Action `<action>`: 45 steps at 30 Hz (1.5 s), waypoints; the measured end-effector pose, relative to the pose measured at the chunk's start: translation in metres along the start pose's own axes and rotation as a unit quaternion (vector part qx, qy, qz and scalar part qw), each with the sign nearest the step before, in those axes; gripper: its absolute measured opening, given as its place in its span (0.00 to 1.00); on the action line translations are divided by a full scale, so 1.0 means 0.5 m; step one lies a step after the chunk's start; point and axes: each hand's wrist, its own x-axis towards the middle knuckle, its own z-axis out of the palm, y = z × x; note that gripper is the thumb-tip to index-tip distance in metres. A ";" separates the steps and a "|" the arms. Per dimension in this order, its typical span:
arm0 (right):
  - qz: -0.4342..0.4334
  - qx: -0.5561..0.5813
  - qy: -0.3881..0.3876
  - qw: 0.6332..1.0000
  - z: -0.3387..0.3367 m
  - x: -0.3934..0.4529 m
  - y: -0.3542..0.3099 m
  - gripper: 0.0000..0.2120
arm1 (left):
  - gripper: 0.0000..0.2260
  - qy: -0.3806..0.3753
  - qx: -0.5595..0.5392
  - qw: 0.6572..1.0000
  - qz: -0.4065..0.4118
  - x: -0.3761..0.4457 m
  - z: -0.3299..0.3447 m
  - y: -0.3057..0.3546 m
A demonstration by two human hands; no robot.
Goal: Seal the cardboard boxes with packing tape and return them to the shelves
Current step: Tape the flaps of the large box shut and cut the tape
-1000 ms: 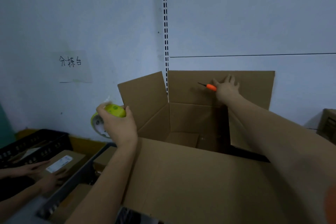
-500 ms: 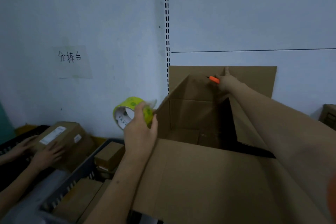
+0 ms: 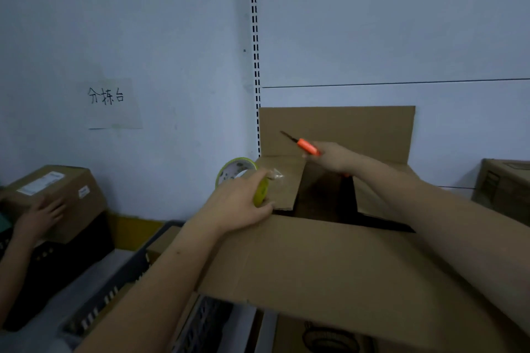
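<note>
While left hand (image 3: 238, 209) grips tape roll (image 3: 243, 178), right hand (image 3: 332, 156) holds cutter (image 3: 307, 146).

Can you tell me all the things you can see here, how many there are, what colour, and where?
big cardboard box: 1, brown, middle, flaps open
tape roll: 1, yellow-green, at the box's left flap
cutter: 1, orange handle, over the box's far flap
small box: 1, brown with white labels, far left, another person's hand resting on it
box at the right edge: 1, brown
crates: at least 2, dark, lower left, smaller brown boxes inside
paper sign: 1, pale with black writing, on the wall
slotted rail: 1, white with black slots, upright on the wall
left hand: 1, holds the tape roll
right hand: 1, holds the cutter
</note>
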 end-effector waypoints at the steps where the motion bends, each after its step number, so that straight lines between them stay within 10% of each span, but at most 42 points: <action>1: 0.002 0.027 -0.025 0.999 0.023 -0.018 -0.006 0.18 | 0.24 -0.006 0.006 1.000 0.007 0.005 -0.002 0.002; 5: 0.086 0.124 -0.112 0.982 0.090 -0.071 -0.009 0.15 | 0.24 -0.035 -0.027 0.999 -0.008 0.008 0.015 -0.001; 10: -0.015 0.172 0.114 0.978 -0.028 -0.148 -0.061 0.09 | 0.23 0.042 -0.041 0.998 0.000 0.004 0.018 -0.009; 13: 0.008 0.309 0.063 0.949 -0.130 -0.273 -0.079 0.09 | 0.22 0.019 -0.059 0.998 0.009 0.004 0.018 -0.012; 21: 0.135 0.177 -0.141 0.965 -0.136 -0.588 -0.048 0.20 | 0.24 -0.015 -0.050 0.998 0.040 0.013 0.043 -0.004; 26: 0.071 -0.261 -0.054 0.961 -0.020 -0.671 -0.098 0.46 | 0.24 -0.033 -0.072 0.997 0.025 0.015 0.038 0.008; 30: 0.063 -0.301 0.076 0.949 -0.024 -0.664 -0.101 0.22 | 0.24 -0.062 -0.068 0.996 0.017 0.025 0.013 0.006; 33: 0.096 -0.338 0.181 0.919 -0.068 -0.650 -0.105 0.11 | 0.22 0.041 -0.183 0.982 -0.015 0.048 -0.062 0.029; 39: 0.120 -0.299 0.419 0.849 -0.111 -0.563 -0.064 0.17 | 0.16 0.395 -0.227 0.889 0.047 0.076 -0.249 0.130; 45: 0.177 -0.213 0.365 0.889 -0.113 -0.380 0.020 0.27 | 0.17 0.432 -0.068 0.883 0.168 0.100 -0.216 0.174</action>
